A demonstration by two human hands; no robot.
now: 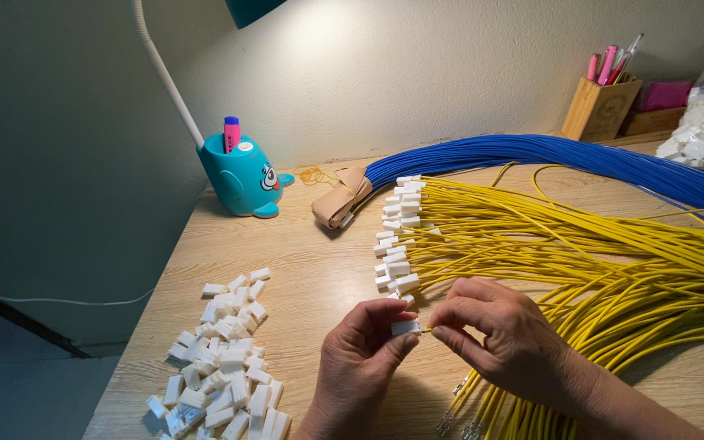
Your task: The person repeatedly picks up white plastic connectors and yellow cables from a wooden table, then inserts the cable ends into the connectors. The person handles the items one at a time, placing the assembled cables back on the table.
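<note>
A small white connector (405, 327) lies level, a yellow wire (482, 391) (tip only) entering its right end, just before the yellow bundle (580, 253).

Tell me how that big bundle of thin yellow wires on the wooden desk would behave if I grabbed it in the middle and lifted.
The bundle of thin yellow wires would probably sag at both ends, since the strands already curve loosely across the desk. It may fan apart, as no tie shows around it. The small white plastic connectors on the tips look light, so they would likely dangle and snag one another.

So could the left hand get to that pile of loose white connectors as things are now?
Probably yes. The pile of white connectors lies on open desk just beside the left hand with nothing between, though that hand holds a white connector.
</note>
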